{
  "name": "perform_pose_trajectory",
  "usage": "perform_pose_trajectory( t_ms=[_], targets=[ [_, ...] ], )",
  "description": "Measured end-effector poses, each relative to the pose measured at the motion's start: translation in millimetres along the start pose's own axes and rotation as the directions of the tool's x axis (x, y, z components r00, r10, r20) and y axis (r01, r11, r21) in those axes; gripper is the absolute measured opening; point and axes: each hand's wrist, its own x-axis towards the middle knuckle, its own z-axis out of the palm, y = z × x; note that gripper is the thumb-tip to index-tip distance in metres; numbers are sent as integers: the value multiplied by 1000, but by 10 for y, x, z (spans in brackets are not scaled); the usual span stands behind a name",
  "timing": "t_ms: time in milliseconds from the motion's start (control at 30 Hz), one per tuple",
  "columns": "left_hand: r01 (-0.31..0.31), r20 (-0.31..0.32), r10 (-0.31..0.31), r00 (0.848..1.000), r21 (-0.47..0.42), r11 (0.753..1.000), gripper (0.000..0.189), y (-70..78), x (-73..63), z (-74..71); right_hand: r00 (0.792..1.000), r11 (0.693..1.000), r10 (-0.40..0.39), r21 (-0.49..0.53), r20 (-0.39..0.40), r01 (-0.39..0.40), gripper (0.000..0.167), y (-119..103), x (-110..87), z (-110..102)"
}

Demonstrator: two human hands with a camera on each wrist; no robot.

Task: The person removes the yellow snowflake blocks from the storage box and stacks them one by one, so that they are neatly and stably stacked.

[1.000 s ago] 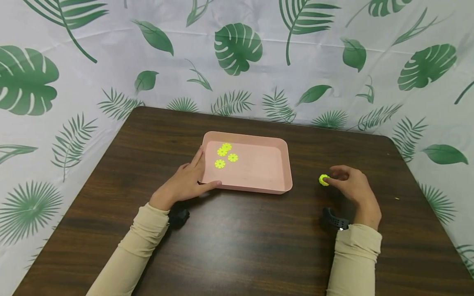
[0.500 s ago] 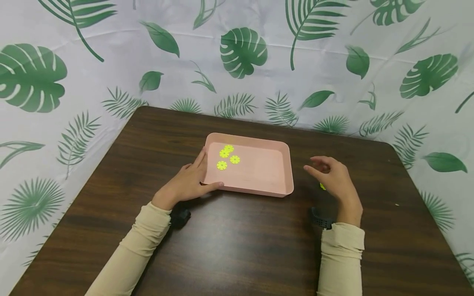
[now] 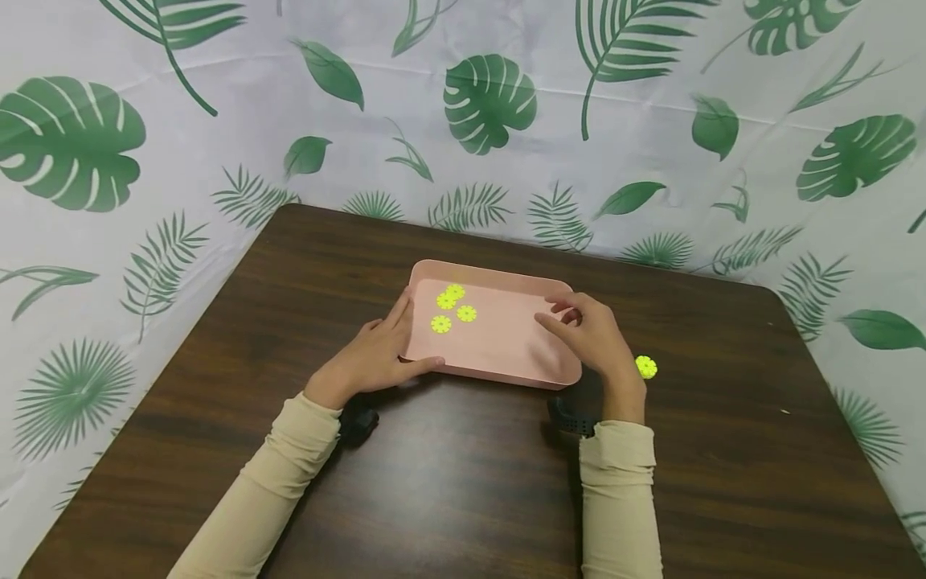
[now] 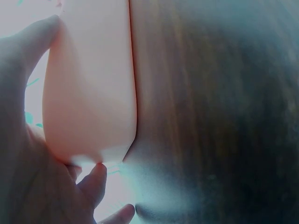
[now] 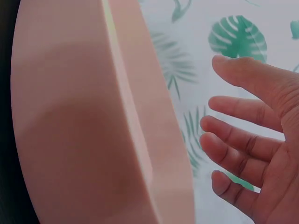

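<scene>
A shallow pink tray [image 3: 499, 371] lies in the middle of the table with several small yellow notched discs [image 3: 440, 324] in its left half. My left hand [image 3: 372, 350] holds the tray's near left corner, thumb along the near wall and fingers against the left end. In the left wrist view, the thumb tip touches the tray's [image 4: 93, 84] rim. My right hand [image 3: 589, 330] hovers over the tray's right end, fingers loosely bent and apart. Nothing shows between these fingers [image 5: 247, 119] in the right wrist view. Another yellow notched piece [image 3: 646, 367] lies on the table, right of that hand.
The dark wood-grain table [image 3: 448, 498] reaches back to a white cloth [image 3: 550, 48] printed with green leaves. A tiny pale speck [image 3: 784, 412] lies toward the table's right side. Black straps [image 3: 571, 418] sit at both wrists.
My right hand has left the yellow piece on the table and moved left, over the tray's right end. The left hand keeps its place on the tray. The head view has shifted slightly.
</scene>
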Motion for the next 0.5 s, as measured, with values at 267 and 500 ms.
perform_pose_trajectory(
  t_ms=[267, 500],
  targets=[
    [2, 4, -2, 1000, 14, 1000, 113, -8, 9, -10, 993, 990, -120, 71, 23, 118, 36, -183, 214, 267],
    [26, 19, -26, 999, 19, 999, 114, -44, 20, 23, 992, 992, -102, 87, 74, 96, 41, -375, 320, 484]
  ],
)
